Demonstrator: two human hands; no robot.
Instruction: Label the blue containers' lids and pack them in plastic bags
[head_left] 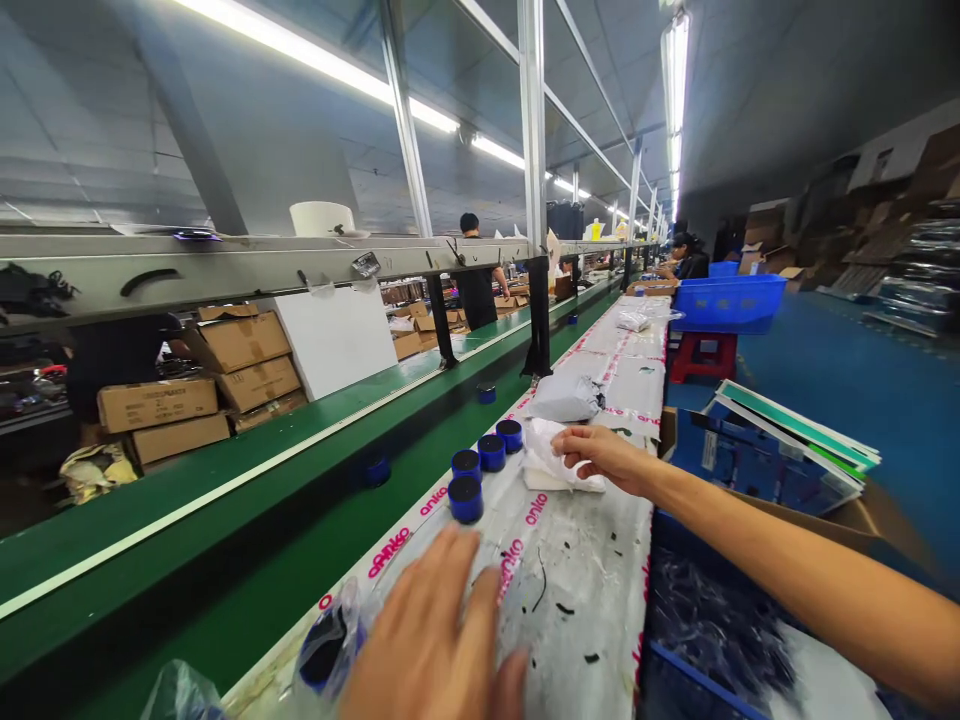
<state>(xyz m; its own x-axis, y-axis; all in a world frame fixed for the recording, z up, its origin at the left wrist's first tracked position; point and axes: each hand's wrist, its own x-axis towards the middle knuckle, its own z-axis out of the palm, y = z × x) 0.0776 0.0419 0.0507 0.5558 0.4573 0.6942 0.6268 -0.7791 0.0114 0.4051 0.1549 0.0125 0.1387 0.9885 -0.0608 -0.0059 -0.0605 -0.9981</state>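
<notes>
My right hand (604, 458) pinches the edge of a thin white sheet (541, 445) on a small white stack (559, 481); I cannot tell whether it is paper or foam. In the foreground my left hand (435, 630) is slightly blurred, fingers stretched out, holding nothing. Just beyond its fingertips stands a short blue cylinder with a black top (466, 498). Several more of these form a row with it, one of them a blue cylinder (508, 434) near the sheet. To the left of my left hand, a blue cylinder (322, 650) lies in clear plastic, partly hidden.
Left of the bench runs a green conveyor belt (247, 560) carrying blue cylinders. A filled white bag (562, 397) sits beyond the sheets. On the right are an open carton (862, 515) and a blue tub (727, 300) on a red stool (701, 357). Metal posts (532, 150) rise beside the belt.
</notes>
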